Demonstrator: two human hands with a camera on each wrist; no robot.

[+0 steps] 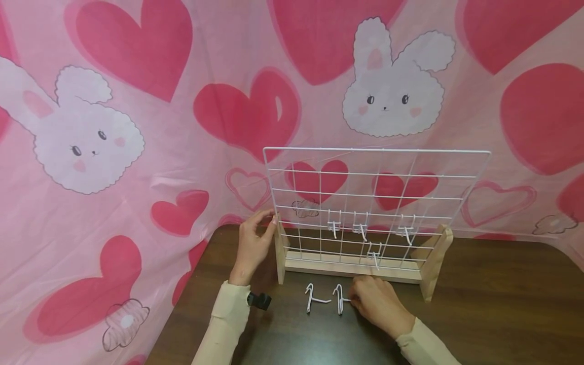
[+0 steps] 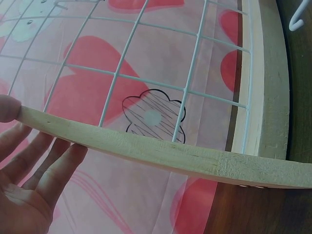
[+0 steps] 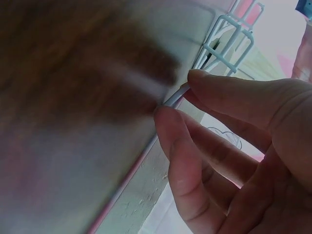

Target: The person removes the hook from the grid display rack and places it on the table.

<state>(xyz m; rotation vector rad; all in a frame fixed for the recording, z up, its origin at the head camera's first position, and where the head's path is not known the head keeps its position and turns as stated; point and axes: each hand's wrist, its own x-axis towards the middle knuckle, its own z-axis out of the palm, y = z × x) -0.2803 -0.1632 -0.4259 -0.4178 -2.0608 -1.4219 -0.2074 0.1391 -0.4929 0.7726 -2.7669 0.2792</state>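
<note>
A white wire grid rack (image 1: 376, 150) stands on the table in a light wooden frame. My left hand (image 1: 255, 246) holds the upper end of the left wooden side post (image 2: 146, 146), thumb on one edge and fingers on the other. At the rack's front, my right hand (image 1: 382, 305) pinches the prong of a white wire hook (image 1: 339, 300) between thumb and fingertips. The right wrist view shows the wire back (image 3: 222, 57) of this hook beyond the fingers. Left of it lies another white hook (image 1: 309, 300) on the table. Several similar hooks (image 1: 375, 255) hang on the grid.
The dark wooden table (image 1: 502, 274) reaches out on both sides of the rack. Close behind hangs a pink cloth (image 1: 191, 152) printed with hearts and rabbits. A black wrist camera (image 1: 260, 301) sits on the left wrist. A wooden base bar (image 1: 351, 267) joins the side posts.
</note>
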